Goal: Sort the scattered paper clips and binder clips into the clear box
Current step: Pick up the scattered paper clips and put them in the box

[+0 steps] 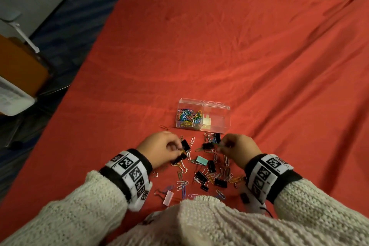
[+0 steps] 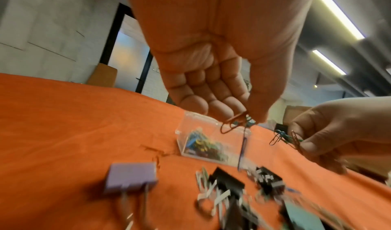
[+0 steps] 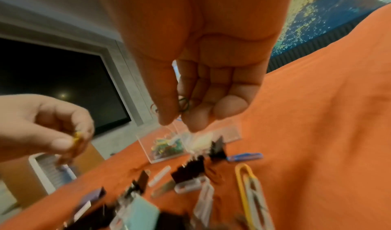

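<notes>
The clear box (image 1: 203, 116) stands on the red cloth, its left compartment full of coloured paper clips (image 1: 189, 117); its right compartment shows a pale block. Nearer me lies a scatter of paper clips and black binder clips (image 1: 207, 173), plus a teal binder clip (image 1: 202, 160) and a pink one (image 1: 168, 197). My left hand (image 1: 159, 149) hovers over the scatter and pinches a few paper clips (image 2: 232, 124). My right hand (image 1: 237, 149) pinches a small bunch of paper clips (image 2: 285, 137) between thumb and fingers, seen also as clips (image 3: 183, 105).
The red cloth (image 1: 219, 46) covers the whole table, wrinkled at right. The table's left edge (image 1: 95, 50) drops to a dark floor with an orange chair (image 1: 20, 66) and a white bin (image 1: 12, 100). A single clip (image 1: 164, 126) lies left of the box.
</notes>
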A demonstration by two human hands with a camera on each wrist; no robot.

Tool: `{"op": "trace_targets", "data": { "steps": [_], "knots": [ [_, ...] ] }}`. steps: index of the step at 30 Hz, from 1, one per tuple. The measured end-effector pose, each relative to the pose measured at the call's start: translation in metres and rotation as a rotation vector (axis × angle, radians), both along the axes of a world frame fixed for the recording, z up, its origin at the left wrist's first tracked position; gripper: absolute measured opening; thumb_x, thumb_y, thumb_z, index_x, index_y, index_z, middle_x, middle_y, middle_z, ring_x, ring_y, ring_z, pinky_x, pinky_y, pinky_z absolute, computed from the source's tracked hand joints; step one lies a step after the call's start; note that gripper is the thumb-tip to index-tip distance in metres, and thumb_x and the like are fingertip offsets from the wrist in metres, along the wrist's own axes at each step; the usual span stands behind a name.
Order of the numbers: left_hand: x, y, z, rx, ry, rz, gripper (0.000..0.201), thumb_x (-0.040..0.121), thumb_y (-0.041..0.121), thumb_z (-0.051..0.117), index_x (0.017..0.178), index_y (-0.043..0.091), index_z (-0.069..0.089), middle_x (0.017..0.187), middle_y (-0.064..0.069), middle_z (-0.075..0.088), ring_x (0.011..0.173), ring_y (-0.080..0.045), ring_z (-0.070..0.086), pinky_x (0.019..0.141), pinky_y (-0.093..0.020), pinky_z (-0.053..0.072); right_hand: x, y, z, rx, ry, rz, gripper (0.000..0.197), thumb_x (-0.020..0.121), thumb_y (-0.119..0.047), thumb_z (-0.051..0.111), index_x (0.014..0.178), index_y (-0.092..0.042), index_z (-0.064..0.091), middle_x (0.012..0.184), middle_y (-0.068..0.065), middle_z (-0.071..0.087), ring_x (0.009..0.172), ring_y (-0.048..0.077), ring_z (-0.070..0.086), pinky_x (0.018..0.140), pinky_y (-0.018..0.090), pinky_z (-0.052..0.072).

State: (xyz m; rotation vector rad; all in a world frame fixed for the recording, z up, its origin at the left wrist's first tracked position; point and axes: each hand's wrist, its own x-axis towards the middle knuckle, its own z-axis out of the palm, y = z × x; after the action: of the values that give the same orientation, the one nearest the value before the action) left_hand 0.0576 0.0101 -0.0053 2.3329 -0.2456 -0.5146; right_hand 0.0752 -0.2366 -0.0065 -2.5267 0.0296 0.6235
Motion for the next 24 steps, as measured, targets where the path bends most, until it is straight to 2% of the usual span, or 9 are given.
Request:
{"op": "trace_targets", "data": {
  "steps": [5, 9, 11, 13, 15, 17, 19, 21, 24],
  "knots": [
    [0.036, -0.010, 0.014, -0.138, -0.140, 0.266, 0.012, 0.074, 0.016, 0.074, 0.079, 0.023, 0.067, 0.074, 0.012, 0.061, 0.064, -0.003, 0.054, 0.061, -0.014, 0.042, 0.027, 0.024, 0.017, 0.141, -0.093, -0.056, 0.008, 0.078, -0.024, 0.070, 0.077, -0.019, 0.064, 0.073, 0.000, 0.068, 0.067, 0.016, 0.063, 0.067, 0.028, 0.052],
    [0.062, -0.023, 0.017, -0.213, -0.186, 0.413, 0.011, 0.074, 0.016, 0.075, 0.080, 0.019, 0.066, 0.067, 0.009, 0.060, 0.058, -0.004, 0.052, 0.059, -0.019, 0.043, 0.050, 0.043, 0.021, 0.213, -0.100, -0.123, 0.017, 0.076, -0.025, 0.073, 0.068, -0.024, 0.058, 0.069, -0.002, 0.063, 0.062, 0.015, 0.059, 0.062, 0.023, 0.046],
    [0.068, -0.026, 0.017, -0.225, -0.183, 0.452, 0.016, 0.072, 0.018, 0.077, 0.079, 0.020, 0.063, 0.066, 0.008, 0.059, 0.056, -0.004, 0.051, 0.056, -0.018, 0.041, 0.056, 0.050, 0.025, 0.272, -0.092, -0.130, 0.015, 0.075, -0.027, 0.075, 0.078, -0.023, 0.061, 0.076, 0.001, 0.066, 0.064, 0.017, 0.062, 0.063, 0.025, 0.047],
    [0.070, -0.025, 0.015, -0.207, -0.171, 0.472, 0.020, 0.069, 0.020, 0.080, 0.077, 0.019, 0.062, 0.067, 0.005, 0.059, 0.056, -0.006, 0.051, 0.054, -0.019, 0.041, 0.057, 0.052, 0.029, 0.264, -0.104, -0.098, 0.028, 0.074, -0.029, 0.075, 0.099, -0.022, 0.062, 0.087, -0.003, 0.065, 0.073, 0.015, 0.063, 0.064, 0.024, 0.047],
    [0.067, -0.021, 0.011, -0.154, -0.150, 0.429, 0.016, 0.069, 0.021, 0.079, 0.072, 0.019, 0.064, 0.065, 0.006, 0.061, 0.058, -0.006, 0.053, 0.058, -0.022, 0.042, 0.054, 0.047, 0.033, 0.179, -0.134, -0.040, 0.030, 0.077, -0.027, 0.072, 0.105, -0.022, 0.061, 0.093, -0.006, 0.064, 0.082, 0.014, 0.061, 0.070, 0.024, 0.048],
    [0.057, -0.016, 0.006, -0.099, -0.069, 0.327, 0.011, 0.072, 0.020, 0.077, 0.070, 0.020, 0.066, 0.066, 0.010, 0.062, 0.061, -0.004, 0.053, 0.064, -0.024, 0.044, 0.048, 0.037, 0.033, 0.043, -0.106, 0.037, 0.017, 0.082, -0.025, 0.065, 0.098, -0.020, 0.064, 0.097, -0.002, 0.069, 0.085, 0.016, 0.063, 0.075, 0.024, 0.048],
    [0.042, -0.013, 0.001, -0.060, 0.074, 0.157, 0.008, 0.073, 0.018, 0.076, 0.075, 0.023, 0.069, 0.070, 0.012, 0.063, 0.067, -0.004, 0.055, 0.072, -0.024, 0.044, 0.039, 0.024, 0.026, -0.121, -0.014, 0.138, 0.015, 0.086, -0.025, 0.058, 0.095, -0.018, 0.067, 0.100, 0.003, 0.072, 0.088, 0.018, 0.064, 0.073, 0.022, 0.045],
    [0.023, -0.012, -0.006, 0.055, 0.179, -0.071, 0.013, 0.076, 0.019, 0.073, 0.089, 0.021, 0.072, 0.086, 0.007, 0.066, 0.083, -0.008, 0.059, 0.082, -0.024, 0.045, 0.027, 0.010, 0.015, -0.279, 0.058, 0.257, 0.023, 0.090, -0.025, 0.052, 0.107, -0.018, 0.066, 0.110, 0.003, 0.068, 0.099, 0.020, 0.063, 0.082, 0.025, 0.048],
    [-0.003, -0.015, -0.018, 0.226, 0.186, -0.312, 0.033, 0.080, 0.025, 0.068, 0.113, 0.023, 0.065, 0.117, 0.002, 0.059, 0.111, -0.012, 0.052, 0.098, -0.024, 0.040, 0.006, -0.011, -0.010, -0.352, 0.020, 0.375, 0.041, 0.089, -0.015, 0.047, 0.127, -0.028, 0.052, 0.132, -0.004, 0.053, 0.114, 0.021, 0.051, 0.100, 0.033, 0.044]
  ]
}}
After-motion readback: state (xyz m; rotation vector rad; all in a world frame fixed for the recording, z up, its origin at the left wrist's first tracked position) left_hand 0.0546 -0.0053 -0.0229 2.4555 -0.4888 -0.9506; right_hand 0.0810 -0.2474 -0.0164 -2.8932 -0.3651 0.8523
